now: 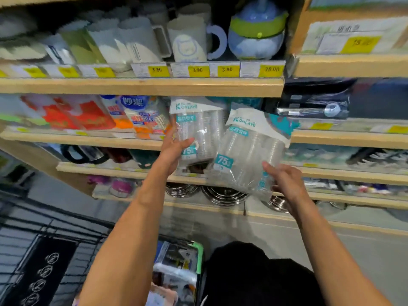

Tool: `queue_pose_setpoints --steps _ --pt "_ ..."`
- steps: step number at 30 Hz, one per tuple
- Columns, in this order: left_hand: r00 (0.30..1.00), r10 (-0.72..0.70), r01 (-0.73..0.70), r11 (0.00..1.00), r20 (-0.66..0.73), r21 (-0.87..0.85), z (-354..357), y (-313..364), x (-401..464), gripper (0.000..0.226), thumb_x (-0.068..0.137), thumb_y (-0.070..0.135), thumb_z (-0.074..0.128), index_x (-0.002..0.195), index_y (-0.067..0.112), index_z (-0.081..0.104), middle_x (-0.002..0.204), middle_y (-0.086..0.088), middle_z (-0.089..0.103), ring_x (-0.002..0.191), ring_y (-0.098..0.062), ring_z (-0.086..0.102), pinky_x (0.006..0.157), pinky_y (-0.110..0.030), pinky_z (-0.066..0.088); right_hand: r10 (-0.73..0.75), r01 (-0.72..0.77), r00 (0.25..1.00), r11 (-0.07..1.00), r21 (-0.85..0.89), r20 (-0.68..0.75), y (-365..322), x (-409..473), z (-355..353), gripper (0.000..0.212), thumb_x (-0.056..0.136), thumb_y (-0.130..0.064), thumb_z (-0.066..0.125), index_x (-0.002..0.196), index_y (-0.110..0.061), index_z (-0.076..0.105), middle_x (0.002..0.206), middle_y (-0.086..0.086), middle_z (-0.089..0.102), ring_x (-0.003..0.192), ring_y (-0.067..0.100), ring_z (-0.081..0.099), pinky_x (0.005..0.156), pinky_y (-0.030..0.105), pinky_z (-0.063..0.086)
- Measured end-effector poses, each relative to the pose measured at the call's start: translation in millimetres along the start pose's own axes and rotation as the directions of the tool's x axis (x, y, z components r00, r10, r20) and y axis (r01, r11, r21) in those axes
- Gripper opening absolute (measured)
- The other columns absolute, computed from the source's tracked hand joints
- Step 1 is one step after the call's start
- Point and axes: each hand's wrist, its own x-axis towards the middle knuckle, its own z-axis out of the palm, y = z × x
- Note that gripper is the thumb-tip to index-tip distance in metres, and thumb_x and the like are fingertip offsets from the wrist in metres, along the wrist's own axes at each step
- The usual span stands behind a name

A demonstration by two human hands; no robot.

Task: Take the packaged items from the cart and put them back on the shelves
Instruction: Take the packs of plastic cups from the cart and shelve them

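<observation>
Two clear bags of plastic cups with white and teal headers are raised in front of the second shelf (84, 140). My left hand (174, 149) grips the lower left edge of the upright left bag (198, 131), whose top is against the shelf opening. My right hand (284, 182) holds the bottom right corner of the right bag (247, 160), which tilts and hangs in the air below the shelf edge. The cart (181, 272) sits low in the middle, with more packaged items inside.
Red and orange paper cup packs (123, 115) fill the second shelf to the left. Mugs and a blue pot (256, 34) stand on the top shelf above yellow price tags. Steel bowls (223, 195) lie on a lower shelf. A black wire rack (44, 239) stands at lower left.
</observation>
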Motion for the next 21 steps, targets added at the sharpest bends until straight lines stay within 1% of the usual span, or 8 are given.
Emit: queue_pose_setpoints --steps 2,4,6,8,11,14,17,21 --pt "1.0 -0.007 0.007 1.0 -0.018 0.001 3.3 3.7 13.5 0.084 0.085 0.009 0.075 0.153 0.03 0.03 0.163 -0.004 0.028 0.145 -0.023 0.036 0.115 -0.041 0.036 -0.006 0.006 1.0 1.0 -0.005 -0.016 6.4 1.4 3.8 0.063 0.074 -0.043 0.079 0.098 0.012 0.059 0.093 0.026 0.071 0.074 0.026 0.062 0.07 0.039 0.05" --pt "0.999 0.029 -0.029 1.0 -0.022 -0.001 3.1 11.5 29.7 0.075 0.088 0.009 0.072 0.149 0.029 0.034 0.164 -0.003 0.024 0.146 -0.023 0.033 0.114 -0.039 0.032 0.0 0.0 0.999 1.0 -0.016 -0.037 11.1 3.8 6.0 0.046 0.079 -0.038 0.078 0.087 0.005 0.064 0.076 0.012 0.07 0.069 0.02 0.059 0.066 0.032 0.046" --pt "0.997 0.074 -0.074 0.997 0.011 0.031 2.2 18.3 42.6 0.063 0.088 0.008 0.071 0.139 0.029 0.041 0.161 -0.006 0.028 0.143 -0.024 0.037 0.117 -0.04 0.031 -0.017 0.014 0.999 0.999 -0.044 -0.05 14.2 4.4 7.6 0.028 0.084 -0.03 0.075 0.072 -0.01 0.06 0.056 -0.011 0.062 0.053 0.004 0.057 0.056 0.021 0.043" --pt "0.994 0.106 -0.108 0.992 0.03 0.072 0.9 19.9 54.7 0.055 0.088 0.008 0.072 0.134 0.021 0.044 0.154 -0.012 0.04 0.136 -0.028 0.048 0.115 -0.046 0.039 -0.033 0.029 0.998 0.997 -0.071 -0.051 19.8 3.7 10.2 0.028 0.086 -0.028 0.074 0.068 -0.015 0.056 0.048 -0.015 0.058 0.044 0.0 0.054 0.049 0.017 0.04" --pt "0.986 0.156 -0.144 0.973 -0.055 0.181 1.5 14.3 66.4 0.05 0.091 0.009 0.069 0.132 0.0 0.042 0.138 -0.029 0.05 0.128 -0.037 0.054 0.107 -0.048 0.048 -0.06 0.052 0.994 0.995 -0.09 -0.094 26.7 2.8 11.7 0.028 0.081 -0.032 0.078 0.076 -0.007 0.065 0.062 0.002 0.06 0.056 0.017 0.049 0.053 0.026 0.036" --pt "0.949 0.265 -0.185 0.907 -0.171 0.378 6.4 2.7 75.7 0.054 0.089 0.028 0.072 0.13 0.006 0.045 0.132 -0.016 0.058 0.126 -0.031 0.056 0.106 -0.048 0.048 -0.07 0.045 0.985 0.987 -0.154 -0.16 28.2 1.7 11.4 0.025 0.079 -0.031 0.08 0.075 -0.011 0.066 0.069 0.0 0.067 0.064 0.018 0.056 0.062 0.03 0.042" --pt "0.947 0.276 -0.124 0.789 -0.166 0.602 9.8 -5.4 78.1 0.073 0.079 0.038 0.081 0.133 0.008 0.041 0.137 -0.012 0.055 0.128 -0.031 0.052 0.105 -0.046 0.045 -0.086 0.04 0.975 0.975 -0.217 -0.206 31.2 5.7 11.8 0.039 0.07 -0.045 0.083 0.071 -0.017 0.056 0.072 0.004 0.059 0.069 0.022 0.054 0.066 0.034 0.043" --pt "0.921 0.313 -0.087 0.746 -0.232 0.661 8.4 -5.0 85.7 0.066 0.077 0.033 0.083 0.125 0.006 0.045 0.128 -0.013 0.06 0.119 -0.032 0.057 0.096 -0.044 0.046 -0.099 0.037 0.971 0.961 -0.273 -0.218 27.6 10.4 11.9 0.056 0.06 -0.06 0.08 0.09 -0.017 0.063 0.089 0.005 0.064 0.084 0.021 0.059 0.075 0.034 0.047"
